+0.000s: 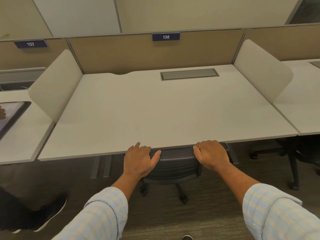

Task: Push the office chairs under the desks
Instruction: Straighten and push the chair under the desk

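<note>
A black mesh office chair (pixel 174 163) stands tucked under the white desk (pixel 155 110) labelled 138; only the top of its backrest and part of its wheeled base show below the desk's front edge. My left hand (pixel 140 158) rests on the left end of the backrest top, fingers spread, thumb across the mesh. My right hand (pixel 212 155) is curled over the right end of the backrest top. The chair's seat is hidden beneath the desk.
White side dividers (pixel 55 84) flank the desk. A second black chair (pixel 297 153) sits under the right neighbouring desk. A tablet (pixel 12 116) lies on the left desk, where another person's shoe (pixel 50 215) and fingers show. A grey cable hatch (pixel 189 74) is set in the desktop.
</note>
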The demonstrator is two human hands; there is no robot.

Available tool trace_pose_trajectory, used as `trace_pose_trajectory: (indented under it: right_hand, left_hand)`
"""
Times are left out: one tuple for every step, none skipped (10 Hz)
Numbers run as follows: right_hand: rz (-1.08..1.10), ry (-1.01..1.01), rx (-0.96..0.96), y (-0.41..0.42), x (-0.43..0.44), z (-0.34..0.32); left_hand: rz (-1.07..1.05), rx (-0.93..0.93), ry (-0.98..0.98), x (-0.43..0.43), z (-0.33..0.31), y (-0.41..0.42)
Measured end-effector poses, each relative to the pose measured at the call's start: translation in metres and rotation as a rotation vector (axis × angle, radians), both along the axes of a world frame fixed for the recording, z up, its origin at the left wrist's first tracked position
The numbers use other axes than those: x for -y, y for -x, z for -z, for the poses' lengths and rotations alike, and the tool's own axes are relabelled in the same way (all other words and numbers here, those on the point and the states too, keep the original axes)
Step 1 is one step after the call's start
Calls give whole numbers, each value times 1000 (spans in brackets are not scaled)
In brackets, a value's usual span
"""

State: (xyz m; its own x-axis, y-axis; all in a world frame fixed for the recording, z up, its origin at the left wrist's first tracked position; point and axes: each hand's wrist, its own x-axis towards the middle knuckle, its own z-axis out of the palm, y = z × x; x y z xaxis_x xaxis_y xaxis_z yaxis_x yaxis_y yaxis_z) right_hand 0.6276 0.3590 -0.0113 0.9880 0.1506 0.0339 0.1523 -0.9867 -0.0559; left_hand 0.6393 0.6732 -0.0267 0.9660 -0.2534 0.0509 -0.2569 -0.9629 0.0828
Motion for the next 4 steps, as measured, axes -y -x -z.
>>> trace_pose_trajectory:
  right_hand:
    - [-10, 4, -4, -7, -1, 1]
    - [-25, 21, 13, -10, 1, 4]
    - [-25, 30, 12, -7, 1, 3]
    - [9, -25, 33, -6, 1, 11]
  left_hand:
    - [1, -15, -16, -2, 3, -7]
    - [-4, -44, -30, -2, 5, -11]
    - [-2, -87, -62, -2, 1, -10]
    - [-14, -97, -52, -2, -2, -9]
